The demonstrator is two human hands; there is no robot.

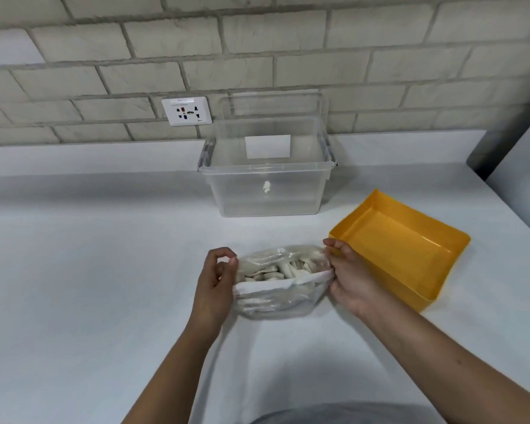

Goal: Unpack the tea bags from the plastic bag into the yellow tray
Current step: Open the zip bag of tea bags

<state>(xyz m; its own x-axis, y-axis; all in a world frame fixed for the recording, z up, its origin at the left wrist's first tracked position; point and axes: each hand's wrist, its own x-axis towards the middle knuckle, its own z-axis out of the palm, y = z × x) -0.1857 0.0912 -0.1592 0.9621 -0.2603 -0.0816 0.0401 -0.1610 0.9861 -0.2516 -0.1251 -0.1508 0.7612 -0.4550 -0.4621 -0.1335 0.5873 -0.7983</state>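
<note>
Small pale tea bags fill the clear plastic bag, its mouth stretched nine-to-three between left hand and right hand, each pinching an edge; the rectangular yellow tray sits at two o'clock, nearer the right.

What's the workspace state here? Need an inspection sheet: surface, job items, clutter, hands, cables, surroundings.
Surface: white table, flat, no spills seen.
Job's things: plastic bag lies on the table in front of the person, mouth pulled open, tea bags heaped inside; yellow tray just right of it, no tea bags in it yet.
Clutter: clear bin behind the bag, lid off, one small white item inside.
Hands: left hand pinches the bag's left rim; right hand grips its right rim.
Cables: nothing seen.
Surroundings: brick-pattern wall with a wall socket, nothing plugged in.
</note>
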